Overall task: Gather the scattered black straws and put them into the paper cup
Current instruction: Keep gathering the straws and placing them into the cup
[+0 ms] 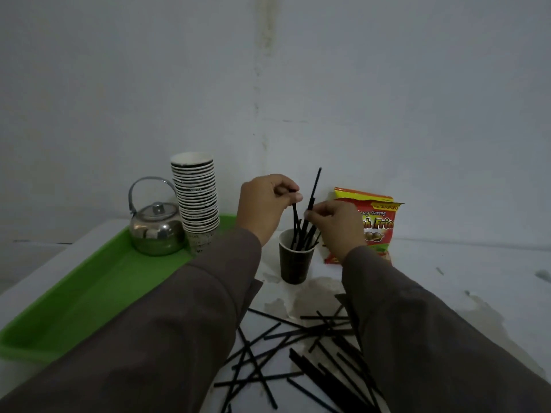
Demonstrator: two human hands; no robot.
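Black and thin, the straws are showing in two groups: a bunch (302,231) is standing in the dark paper cup (296,257), leaning against each other and fanning out above the rim, while a loose scatter (301,350) is lying crisscrossed on the white table (447,263) nearer the camera, between the two brown sleeves. They are all straight, matte and uniformly dark, and those on the table are overlapping at many angles. The cup is standing upright on the table, just beside a green tray (89,293) and in front of a red and yellow snack packet (375,222). The left hand (265,204) is hovering above the cup, its fingers curled with the grip pinched on the upper end of one straw (295,217) whose lower part is reaching down into the cup. The right hand (335,225) is sitting just right of the cup, its thumb and fingertips clamped on a long straw (314,186) that is sticking up higher than the others, tilted slightly to the right, with its lower end among the bunch. On the tray, a tall stack of paper cups (197,201) is standing next to a shiny metal kettle (156,231) with an arched handle. A pale wall (268,70) is filling the background.
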